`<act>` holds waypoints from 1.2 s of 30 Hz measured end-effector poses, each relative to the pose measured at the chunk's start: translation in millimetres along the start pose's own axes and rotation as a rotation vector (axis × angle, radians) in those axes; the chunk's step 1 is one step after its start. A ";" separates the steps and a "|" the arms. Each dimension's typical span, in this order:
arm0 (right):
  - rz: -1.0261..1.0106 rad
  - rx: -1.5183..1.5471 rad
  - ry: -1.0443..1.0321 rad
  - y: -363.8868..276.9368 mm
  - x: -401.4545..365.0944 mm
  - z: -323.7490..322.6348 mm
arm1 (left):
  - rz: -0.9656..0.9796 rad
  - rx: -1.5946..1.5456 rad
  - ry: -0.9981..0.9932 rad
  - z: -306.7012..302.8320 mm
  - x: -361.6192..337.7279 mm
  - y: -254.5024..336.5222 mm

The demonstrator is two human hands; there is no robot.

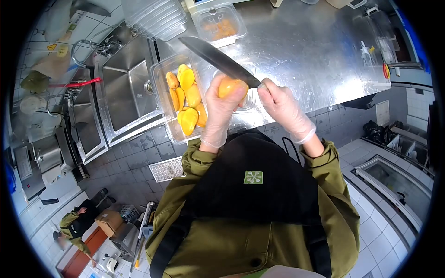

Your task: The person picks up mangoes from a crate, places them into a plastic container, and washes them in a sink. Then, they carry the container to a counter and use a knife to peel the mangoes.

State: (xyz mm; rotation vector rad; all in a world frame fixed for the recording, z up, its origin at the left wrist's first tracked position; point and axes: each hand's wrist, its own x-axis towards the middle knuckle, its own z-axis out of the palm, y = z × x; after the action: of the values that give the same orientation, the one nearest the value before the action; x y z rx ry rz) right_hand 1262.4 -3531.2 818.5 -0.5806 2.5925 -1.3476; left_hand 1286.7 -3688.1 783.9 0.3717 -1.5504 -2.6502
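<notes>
My left hand [221, 99], in a clear glove, is closed around a peeled yellow mango [232, 88]. A large kitchen knife [218, 59] is gripped in my right hand [281, 103], also gloved. Its dark blade points up and to the left, and the part near the handle lies against the mango. Below the mango, a clear plastic container [250, 98] is partly hidden by my hands. Just left of my left hand, a long clear tub [162, 95] holds several yellow mango pieces [192, 96].
A smaller container [238, 21] with orange pieces stands behind on the steel counter [320, 51]. Stacked clear containers [155, 18] are beside it. Metal sinks [125, 88] lie to the left. Another person [79, 222] is in the background at lower left.
</notes>
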 end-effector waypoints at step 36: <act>0.233 0.101 -0.173 40.6 -21.2 1.0 | -0.155 0.007 -0.120 -31.9 41.4 5.2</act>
State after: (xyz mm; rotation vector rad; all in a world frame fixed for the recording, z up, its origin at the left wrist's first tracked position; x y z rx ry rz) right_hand 1271.4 -3502.2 784.2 -0.3490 2.3545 -1.2831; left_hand 1253.4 -3724.5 765.9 0.3535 -1.6271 -2.8336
